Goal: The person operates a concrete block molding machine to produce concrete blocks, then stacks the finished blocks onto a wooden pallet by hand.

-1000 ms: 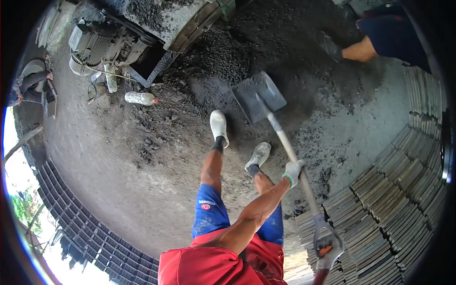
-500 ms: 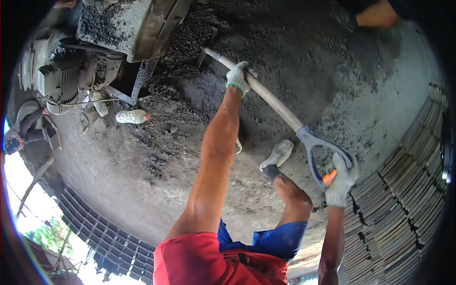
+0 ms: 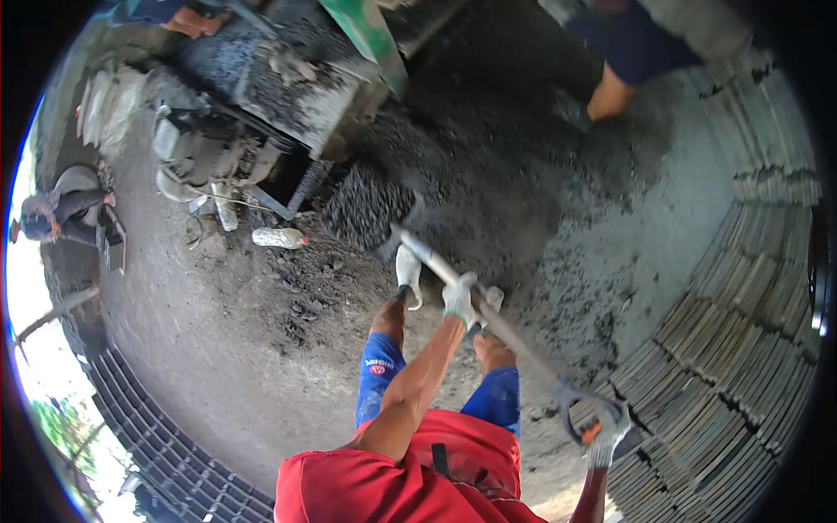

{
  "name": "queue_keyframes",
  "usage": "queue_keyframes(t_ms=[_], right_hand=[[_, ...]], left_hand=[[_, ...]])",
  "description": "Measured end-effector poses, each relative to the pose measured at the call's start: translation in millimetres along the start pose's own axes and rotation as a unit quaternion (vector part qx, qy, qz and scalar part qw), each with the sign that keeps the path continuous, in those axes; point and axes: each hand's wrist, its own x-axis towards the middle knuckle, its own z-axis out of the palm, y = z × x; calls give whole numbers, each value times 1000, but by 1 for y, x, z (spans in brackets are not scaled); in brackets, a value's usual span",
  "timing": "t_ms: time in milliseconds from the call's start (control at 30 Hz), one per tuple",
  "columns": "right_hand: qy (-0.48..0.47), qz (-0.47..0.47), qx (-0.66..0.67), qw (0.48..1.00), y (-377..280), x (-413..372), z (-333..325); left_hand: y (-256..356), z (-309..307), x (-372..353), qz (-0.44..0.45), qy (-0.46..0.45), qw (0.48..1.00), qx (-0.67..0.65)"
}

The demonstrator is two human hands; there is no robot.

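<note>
A shovel [image 3: 514, 338] slants across the view, its long pale shaft running from upper left to lower right. Dark, crumbly material [image 3: 368, 207] is heaped on its blade, which is mostly hidden beneath. My left hand [image 3: 460, 298], in a pale knit glove, wraps round the shaft partway down. My right hand [image 3: 608, 429], also gloved, is closed on the D-shaped grip at the shovel's end, and an orange patch shows there. One of my pale boots [image 3: 407, 266] stands close to the blade.
A dirty machine with a motor [image 3: 187, 144] stands at upper left, beside a metal table [image 3: 327, 109]. A plastic bottle [image 3: 279, 238] lies on the floor. Stacked slabs [image 3: 732, 322] line the right. Another person's leg [image 3: 610, 94] is at upper right; a person [image 3: 65, 213] sits far left.
The shovel blade has come up off the loose material with a heap on it. Both hands have moved lower in view with the shovel. The camera view has shifted, showing more of the machine.
</note>
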Motion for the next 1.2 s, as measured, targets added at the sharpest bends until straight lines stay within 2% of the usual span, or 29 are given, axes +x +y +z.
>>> queue_keyframes(t_ms=[33,133,233,300,333,433,467,500,533,567,600,633,667,700,733,800,833,867,900,967,1033,1100,1167,1200], right_hand=[[-1,-57,-29,998,-3,-10,-28],[57,15,-30,998,-55,-70,-64],[15,17,-15,1000,-101,-116,-23],[-39,22,-1,999,-125,-144,12],[-72,25,7,997,-136,-157,35],[-171,59,44,983,-160,-185,109],[-173,128,73,974,-163,-190,138],[-210,121,124,962,-138,-178,166],[-233,174,149,945,-136,-179,199],[-239,199,151,938,-138,-181,239],[-251,214,215,919,-136,-186,279],[-307,290,264,867,-155,-199,314],[-318,222,222,895,-161,-208,348],[-364,236,264,861,-193,-236,368],[-409,325,324,789,-221,-256,376],[-445,331,293,779,-288,-296,383],[-453,326,279,781,-314,-310,378],[-456,353,305,758,-318,-310,371],[-449,331,303,773,-304,-295,356],[-432,302,289,799,-262,-242,309],[-311,249,220,890,-273,-220,260],[-264,136,198,934,-238,-155,205],[-287,17,51,956,-246,-103,148],[-240,1,80,967,-233,-74,132]], left_hand=[[0,-9,-28,3,4,1000,-5],[11,-40,-94,23,62,997,30],[74,-54,-142,4,86,993,79],[121,-65,-148,10,76,995,56],[169,-50,-184,7,73,997,11],[276,-39,-197,112,85,989,38],[315,-31,-207,154,68,984,54],[354,-22,-212,196,51,977,70],[390,-14,-209,219,40,974,32],[430,-8,-204,271,23,960,64],[472,13,-228,290,63,952,76],[512,32,-251,309,61,943,104],[546,48,-262,369,42,925,83],[581,60,-275,432,-29,895,107],[612,66,-265,476,-71,867,130],[652,95,-301,533,-116,832,101],[660,109,-317,541,-104,823,139],[647,110,-325,523,-58,836,157],[631,111,-331,502,-12,847,175],[570,100,-320,421,-70,891,156],[491,82,-297,344,-145,925,66],[412,68,-272,275,-142,950,41],[337,60,-237,202,-139,969,-38],[303,55,-221,170,-121,975,-73]])
